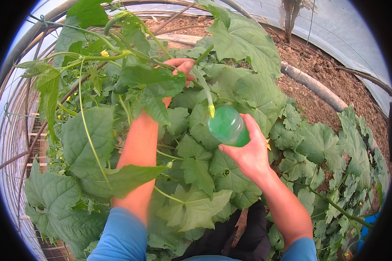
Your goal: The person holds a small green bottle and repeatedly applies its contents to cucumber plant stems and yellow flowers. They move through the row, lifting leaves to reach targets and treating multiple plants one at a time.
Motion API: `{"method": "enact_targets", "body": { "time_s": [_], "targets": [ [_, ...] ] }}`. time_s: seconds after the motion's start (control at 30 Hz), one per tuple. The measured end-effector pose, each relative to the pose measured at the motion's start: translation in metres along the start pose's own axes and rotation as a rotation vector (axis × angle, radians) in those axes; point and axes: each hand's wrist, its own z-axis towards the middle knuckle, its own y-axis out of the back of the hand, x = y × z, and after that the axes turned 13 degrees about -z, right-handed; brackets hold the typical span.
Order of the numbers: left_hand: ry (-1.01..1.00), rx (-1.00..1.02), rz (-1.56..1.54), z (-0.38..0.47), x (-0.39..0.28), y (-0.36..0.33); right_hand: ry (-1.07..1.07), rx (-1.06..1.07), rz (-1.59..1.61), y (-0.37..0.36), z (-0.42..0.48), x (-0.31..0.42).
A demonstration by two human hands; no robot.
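My left hand [185,67] reaches up among the leaves, its fingers closed around the stalk end of a slender young gourd [204,85]. The fruit hangs down and tilts to the right. Its withered yellow flower tip [211,111] appears right at the rim of a clear plastic cup or cut bottle [228,126]; I cannot tell whether they touch. Green liquid shows inside this container, which my right hand [253,151] grips from the right side. A broad leaf [153,81] covers part of my left wrist, and another leaf [124,181] crosses the forearm.
Climbing vines with large leaves [254,42] surround both arms. A taut green string [75,27] runs by the upper-left vine. At right a pale pipe [313,86] crosses brown soil [326,68]. Plastic sheeting [352,29] on curved poles [36,36] encloses the space.
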Motion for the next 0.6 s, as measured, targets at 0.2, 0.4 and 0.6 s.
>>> {"method": "enact_targets", "body": {
  "time_s": [0.2, 0.4, 0.6],
  "targets": [
    [-0.006, -0.023, -0.006, -0.001, 0.0, -0.001, -0.1, 0.075, 0.061, 0.002, 0.016, 0.012],
    [-0.068, 0.0, -0.005, 0.001, 0.002, -0.001, -0.036, 0.021, -0.017, 0.003, 0.038, 0.024],
    [-0.124, -0.008, 0.024, 0.004, 0.008, 0.001, 0.04, -0.022, -0.041, -0.001, 0.06, 0.033]
  ]
}}
